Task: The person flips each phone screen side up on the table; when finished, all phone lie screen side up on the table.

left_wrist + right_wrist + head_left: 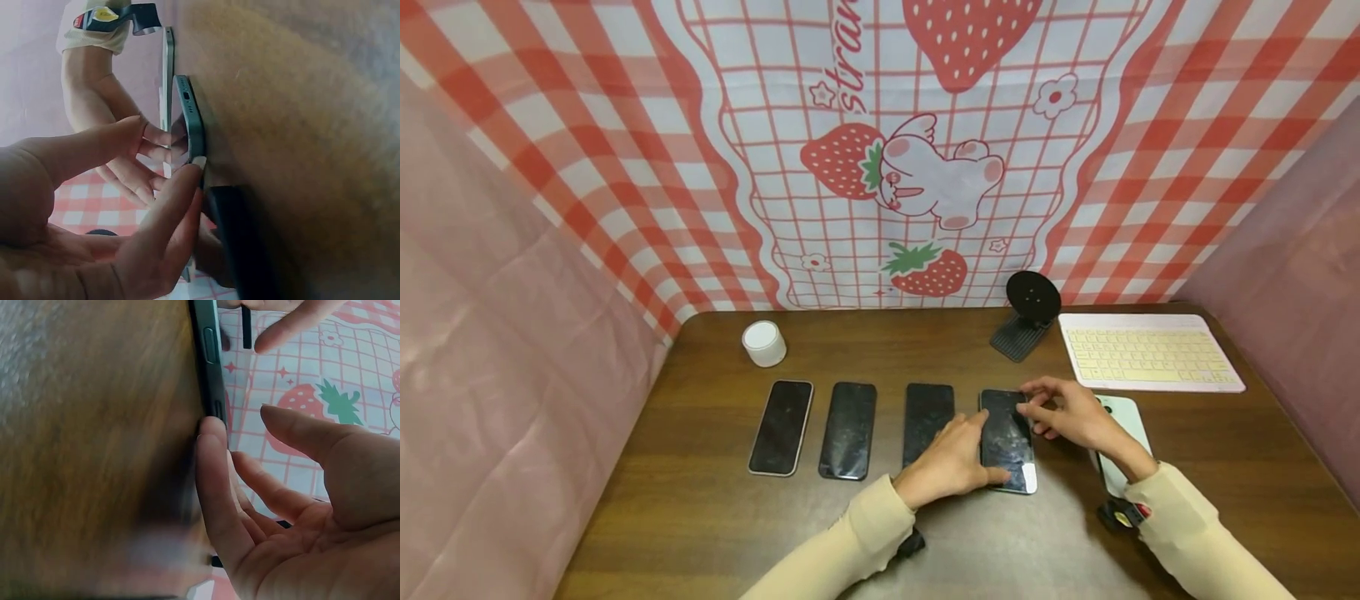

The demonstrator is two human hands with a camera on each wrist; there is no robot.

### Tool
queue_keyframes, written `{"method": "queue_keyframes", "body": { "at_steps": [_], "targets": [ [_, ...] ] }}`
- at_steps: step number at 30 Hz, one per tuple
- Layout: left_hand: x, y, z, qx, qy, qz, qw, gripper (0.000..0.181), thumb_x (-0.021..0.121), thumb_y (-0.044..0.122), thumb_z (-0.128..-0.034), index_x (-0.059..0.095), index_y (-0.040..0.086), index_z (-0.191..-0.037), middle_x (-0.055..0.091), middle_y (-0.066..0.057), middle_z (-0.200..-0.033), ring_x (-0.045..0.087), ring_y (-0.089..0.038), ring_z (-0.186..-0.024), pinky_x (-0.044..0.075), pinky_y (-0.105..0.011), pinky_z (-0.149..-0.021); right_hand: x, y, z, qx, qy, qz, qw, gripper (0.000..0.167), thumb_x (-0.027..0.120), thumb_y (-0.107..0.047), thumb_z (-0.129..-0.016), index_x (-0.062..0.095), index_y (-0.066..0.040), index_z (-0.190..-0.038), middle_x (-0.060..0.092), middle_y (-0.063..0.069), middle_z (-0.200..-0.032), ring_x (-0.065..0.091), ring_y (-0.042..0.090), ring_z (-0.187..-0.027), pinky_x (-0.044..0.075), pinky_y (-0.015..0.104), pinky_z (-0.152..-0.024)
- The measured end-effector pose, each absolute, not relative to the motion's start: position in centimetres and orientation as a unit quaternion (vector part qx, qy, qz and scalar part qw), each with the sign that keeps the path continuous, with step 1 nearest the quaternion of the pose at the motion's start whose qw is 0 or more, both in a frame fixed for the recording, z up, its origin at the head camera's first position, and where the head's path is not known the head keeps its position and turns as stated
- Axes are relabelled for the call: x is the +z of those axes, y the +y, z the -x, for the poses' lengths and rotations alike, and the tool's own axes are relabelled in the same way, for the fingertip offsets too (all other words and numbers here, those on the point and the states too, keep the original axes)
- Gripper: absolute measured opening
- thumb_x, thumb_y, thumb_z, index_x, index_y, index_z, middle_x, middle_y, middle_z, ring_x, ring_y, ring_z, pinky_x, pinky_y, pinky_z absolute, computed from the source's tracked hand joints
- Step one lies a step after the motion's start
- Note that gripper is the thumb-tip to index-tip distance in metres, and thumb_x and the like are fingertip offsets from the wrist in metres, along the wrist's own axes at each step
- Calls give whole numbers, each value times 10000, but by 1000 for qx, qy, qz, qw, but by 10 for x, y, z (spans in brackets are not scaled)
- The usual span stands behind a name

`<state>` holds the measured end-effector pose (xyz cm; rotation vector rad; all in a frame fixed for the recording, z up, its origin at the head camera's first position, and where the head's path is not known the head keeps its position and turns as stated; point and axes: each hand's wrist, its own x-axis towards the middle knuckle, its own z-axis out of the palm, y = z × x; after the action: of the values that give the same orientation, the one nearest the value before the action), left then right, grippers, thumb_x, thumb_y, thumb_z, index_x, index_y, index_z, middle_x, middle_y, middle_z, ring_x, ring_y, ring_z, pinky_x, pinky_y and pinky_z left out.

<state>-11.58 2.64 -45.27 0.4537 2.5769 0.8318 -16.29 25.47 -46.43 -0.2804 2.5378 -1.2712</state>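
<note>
A dark-screened smartphone [1006, 437] lies face up on the table between both hands. My left hand [952, 460] rests its fingertips on the left long edge of this phone, its thumb reaching over the lower end. In the left wrist view the phone's port end [187, 100] shows beside the thumb. My right hand [1070, 414] touches the upper right edge with its fingers. The right thumb stands apart from the phone in the right wrist view, where side buttons [210, 345] show. Partly under the left hand lies another black phone [928, 417].
Two more phones, one light-rimmed [781, 427] and one black [847, 431], lie to the left. A pale phone [1126, 417], camera side up, is under the right forearm. Behind stand a white cylinder [764, 344], a black stand [1030, 312] and a keyboard [1150, 352].
</note>
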Motion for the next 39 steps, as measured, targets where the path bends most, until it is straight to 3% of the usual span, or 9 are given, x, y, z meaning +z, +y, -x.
{"method": "queue_keyframes", "body": {
  "at_steps": [3,6,9,12,23,27,33,39],
  "targets": [
    [-451,30,115,299,921,-167,188,821,789,446,-916,434,130,-1585,472,-161,-1612,416,-355,-1525,397,-533,-1210,-462,259,160,-436,882,108,144,450,702,-222,-1007,598,46,-1352,724,173,-1028,718,167,-753,604,298,-630],
    [-448,34,115,292,923,-184,168,709,755,455,-943,502,168,-1540,507,-159,-1565,532,-308,-1424,462,-499,-1157,-459,265,158,-433,884,116,136,429,695,-212,-1011,606,36,-1350,723,173,-1045,720,168,-748,603,305,-633],
    [-445,41,116,280,924,-223,134,607,754,445,-946,590,169,-1460,612,-83,-1357,646,-167,-1117,550,-336,-952,-457,271,155,-435,884,114,127,411,689,-191,-1013,608,36,-1346,719,180,-1058,726,165,-748,605,309,-633],
    [-447,50,117,272,918,-266,106,524,754,421,-953,649,151,-1390,625,-21,-1156,559,-58,-855,467,-210,-717,-456,277,152,-442,882,108,121,402,681,-163,-1016,603,52,-1347,716,192,-1061,725,160,-763,608,313,-632],
    [-453,84,108,244,889,-377,90,415,720,391,-985,678,165,-1330,705,49,-1103,609,25,-891,450,-122,-732,-458,308,141,-424,898,75,87,401,669,-173,-1027,606,33,-1365,710,195,-1111,708,97,-775,605,298,-635],
    [-454,100,103,212,885,-405,85,426,720,420,-979,677,189,-1335,705,69,-1152,638,22,-953,472,-103,-775,-462,321,138,-418,903,67,74,393,683,-145,-1014,611,49,-1348,714,189,-1071,684,67,-745,598,295,-615],
    [-452,122,98,149,907,-387,76,506,712,518,-957,638,262,-1388,636,90,-1192,606,-35,-1016,492,-167,-816,-466,339,137,-415,906,53,63,388,700,-153,-1003,624,67,-1314,708,199,-1034,690,54,-716,596,298,-597],
    [-453,143,90,107,930,-345,68,516,733,578,-914,631,312,-1346,595,61,-1167,586,-82,-981,497,-194,-694,-466,355,137,-395,917,30,53,414,730,-192,-985,634,53,-1304,718,213,-1078,676,25,-717,580,279,-595]
  ]
}}
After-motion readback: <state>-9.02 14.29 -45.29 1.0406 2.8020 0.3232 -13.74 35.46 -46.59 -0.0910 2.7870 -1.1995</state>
